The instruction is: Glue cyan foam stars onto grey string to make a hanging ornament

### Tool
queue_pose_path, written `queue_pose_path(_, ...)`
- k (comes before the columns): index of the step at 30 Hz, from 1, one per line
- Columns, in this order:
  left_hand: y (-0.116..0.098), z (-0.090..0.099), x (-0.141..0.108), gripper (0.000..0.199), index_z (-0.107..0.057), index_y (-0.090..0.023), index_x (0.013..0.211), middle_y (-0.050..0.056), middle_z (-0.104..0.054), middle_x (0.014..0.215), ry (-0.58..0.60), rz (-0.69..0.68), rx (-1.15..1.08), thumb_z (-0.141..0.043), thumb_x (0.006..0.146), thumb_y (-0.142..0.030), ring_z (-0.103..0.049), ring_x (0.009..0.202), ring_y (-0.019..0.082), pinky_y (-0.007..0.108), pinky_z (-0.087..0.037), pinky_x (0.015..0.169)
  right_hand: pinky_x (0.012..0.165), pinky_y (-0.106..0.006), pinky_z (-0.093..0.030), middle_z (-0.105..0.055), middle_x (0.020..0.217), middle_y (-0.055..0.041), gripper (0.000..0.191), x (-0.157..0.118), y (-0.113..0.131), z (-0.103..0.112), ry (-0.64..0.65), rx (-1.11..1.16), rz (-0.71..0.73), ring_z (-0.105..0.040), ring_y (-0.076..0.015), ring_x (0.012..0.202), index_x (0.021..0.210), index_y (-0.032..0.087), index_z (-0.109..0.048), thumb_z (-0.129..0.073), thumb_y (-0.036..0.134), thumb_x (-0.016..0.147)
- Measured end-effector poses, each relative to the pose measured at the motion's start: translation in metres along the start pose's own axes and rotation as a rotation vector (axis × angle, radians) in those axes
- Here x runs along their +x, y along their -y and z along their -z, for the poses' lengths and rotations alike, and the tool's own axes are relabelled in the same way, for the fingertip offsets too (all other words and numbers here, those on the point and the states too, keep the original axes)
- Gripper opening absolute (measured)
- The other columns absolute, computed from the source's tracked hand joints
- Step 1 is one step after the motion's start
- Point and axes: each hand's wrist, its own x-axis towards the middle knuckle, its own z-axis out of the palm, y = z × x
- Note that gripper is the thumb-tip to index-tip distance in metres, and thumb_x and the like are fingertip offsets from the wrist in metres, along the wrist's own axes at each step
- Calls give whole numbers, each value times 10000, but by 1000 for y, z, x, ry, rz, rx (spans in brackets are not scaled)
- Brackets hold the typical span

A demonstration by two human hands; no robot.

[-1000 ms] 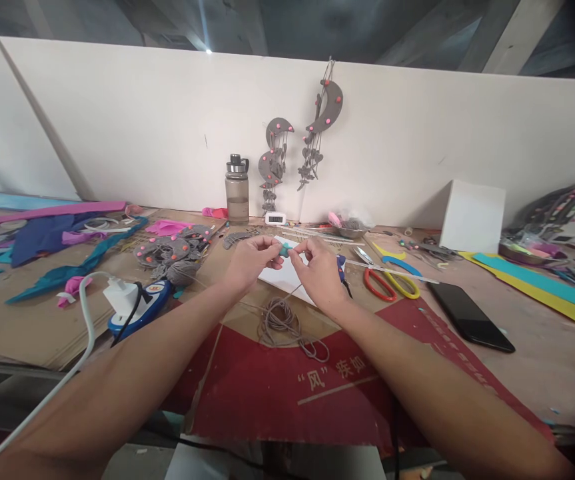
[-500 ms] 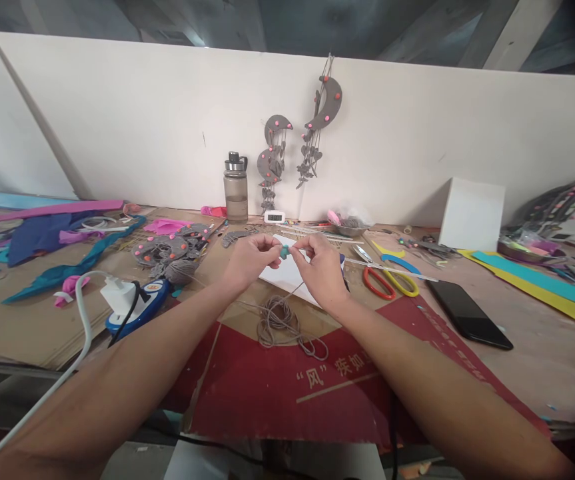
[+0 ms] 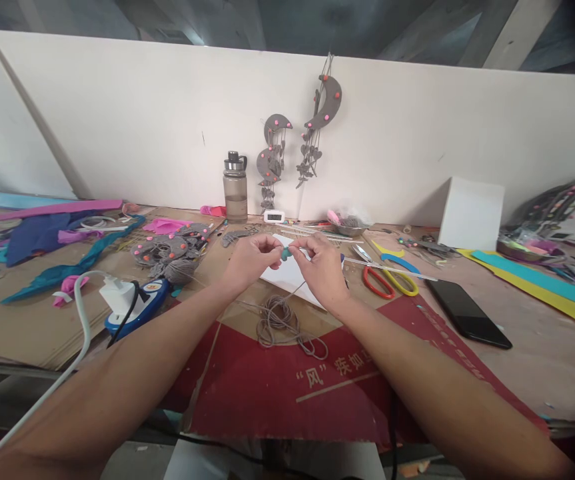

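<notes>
A small teal piece, too small to make out in detail, sits between my fingertips above a white sheet. My left hand is closed, thumb and forefinger pinched at the piece's left side. From the right, my right hand pinches at the same piece with thumb and forefinger. A loose coil of grey yarn lies on the cardboard below my hands. One strand rises from it toward my right hand; another runs left toward a grey yarn ball.
Scissors with red and yellow handles and a black phone lie to the right. At left stands a blue power strip with a white plug. A water bottle and a small digital clock are at the back, below hanging grey moon ornaments.
The teal piece has turned slightly and shifted a little between my fingertips. My hands are otherwise in nearly the same place.
</notes>
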Motion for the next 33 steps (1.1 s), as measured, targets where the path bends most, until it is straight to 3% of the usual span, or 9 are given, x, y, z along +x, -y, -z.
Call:
queue_pose_path(16, -2, 1, -3, 59, -620, -149, 688, -1, -602, 579, 52, -46, 60, -602, 692, -206, -558, 536, 100, 218, -448, 556, 634, -262, -350, -522, 670, 16, 89, 0, 2, -3, 42, 19, -84, -446, -130, 631, 749, 199, -611, -532, 240, 760)
queue_pose_path(26, 5, 3, 3, 205, -656, -109, 761, 35, -639, 626, 176, 115, -219, -674, 722, -310, -583, 562, 108, 260, -497, 608, 555, -238, -307, -479, 624, 36, 156, 5, -5, -2, 191, 338, -336, -385, -100, 579, 739, 178, -585, -528, 323, 728)
queue_pose_path(33, 6, 4, 5, 246, -680, -103, 843, 48, -652, 690, 187, 125, -214, -706, 697, -299, -581, 600, 106, 253, -486, 598, 559, -235, -311, -503, 649, 25, 193, 5, -10, -3, 196, 368, -334, -402, -104, 605, 757, 173, -584, -541, 361, 736)
